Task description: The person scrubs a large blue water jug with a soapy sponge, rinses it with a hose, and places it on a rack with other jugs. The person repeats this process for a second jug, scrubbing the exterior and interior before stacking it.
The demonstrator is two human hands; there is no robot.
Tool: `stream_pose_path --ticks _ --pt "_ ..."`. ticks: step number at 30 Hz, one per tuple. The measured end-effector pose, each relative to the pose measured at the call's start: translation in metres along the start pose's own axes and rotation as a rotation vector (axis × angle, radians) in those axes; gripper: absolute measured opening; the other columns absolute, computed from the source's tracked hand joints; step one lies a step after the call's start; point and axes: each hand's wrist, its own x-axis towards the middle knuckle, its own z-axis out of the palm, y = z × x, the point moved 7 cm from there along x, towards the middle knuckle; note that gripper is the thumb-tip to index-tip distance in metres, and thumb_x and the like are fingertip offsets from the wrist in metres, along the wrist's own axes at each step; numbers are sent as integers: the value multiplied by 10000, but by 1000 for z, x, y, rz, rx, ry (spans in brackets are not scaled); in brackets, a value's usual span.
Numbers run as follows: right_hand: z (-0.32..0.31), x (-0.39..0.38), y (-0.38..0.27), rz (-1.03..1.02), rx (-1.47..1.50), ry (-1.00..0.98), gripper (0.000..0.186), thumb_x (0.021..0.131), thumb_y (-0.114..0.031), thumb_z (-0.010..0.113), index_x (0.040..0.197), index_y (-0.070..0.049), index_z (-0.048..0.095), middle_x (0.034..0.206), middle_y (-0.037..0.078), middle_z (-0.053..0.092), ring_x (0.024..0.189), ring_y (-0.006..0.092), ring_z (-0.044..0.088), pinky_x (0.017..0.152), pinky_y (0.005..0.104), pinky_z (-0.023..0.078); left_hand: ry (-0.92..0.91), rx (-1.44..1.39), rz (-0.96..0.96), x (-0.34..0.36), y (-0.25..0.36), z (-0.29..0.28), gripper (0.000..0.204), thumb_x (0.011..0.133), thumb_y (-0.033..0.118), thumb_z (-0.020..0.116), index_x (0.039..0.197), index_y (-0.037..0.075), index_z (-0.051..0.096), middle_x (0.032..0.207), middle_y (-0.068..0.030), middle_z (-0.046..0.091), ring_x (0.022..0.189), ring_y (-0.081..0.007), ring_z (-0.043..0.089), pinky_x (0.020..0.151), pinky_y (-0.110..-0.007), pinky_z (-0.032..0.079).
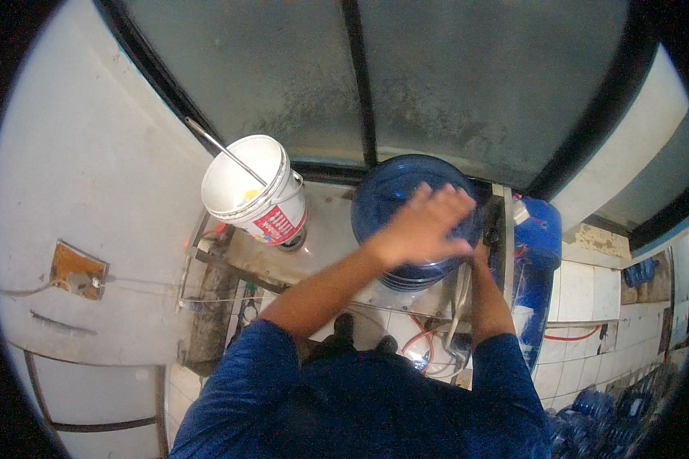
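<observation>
A large round blue water jug stands on a metal counter in front of me. My left hand is over the jug, its fingers stretched out and apart, slightly smeared by motion; whether the palm touches the jug I cannot tell. My right hand is at the jug's right side, with its fingers hidden behind the left hand and the jug. To the left, a white bucket with a red label sits tilted on the counter; a metal rod leans in it beside something yellow.
Frosted window panes with dark frames rise behind the counter. A blue drum stands right of it. Red and pale hoses lie below the counter near my feet. Several blue jugs are piled on the floor at the lower right.
</observation>
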Motion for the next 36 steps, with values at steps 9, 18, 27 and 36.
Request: stream_pose_path --ticks 9,18,27,36 --pt "-58 -74 -68 -215 457 283 424 980 -271 606 1290 18 626 1230 170 691 1097 334 660 962 418 496 84 -87 -1164 -126 -301 -49 618 1000 501 498 1238 -44 663 1258 -311 632 1217 -462 589 1058 -480 444" --pt "88 -128 -31 341 1448 -249 440 1000 -375 554 1219 -11 671 1081 129 706 934 271 681 808 436 556 264 31 -219 -18 -15 -64 589 947 401 607 1418 56 533 1478 -205 508 1413 -415 413 1177 -583 267" --pt "163 -106 -32 387 1585 -402 554 1018 -525 408 1306 -98 612 1272 110 674 1135 301 648 994 506 517 124 -76 -546 -34 -234 -41 626 1007 546 502 1421 79 543 1495 -208 502 1358 -378 498 1113 -450 402" --pt "135 -175 -152 367 1549 43 706 966 -644 403 1469 -152 462 1485 107 513 1281 343 542 998 567 463 -64 -1612 -747 -62 -276 -31 875 924 682 555 1515 51 420 1534 -185 452 1397 -335 442 1141 -498 364"
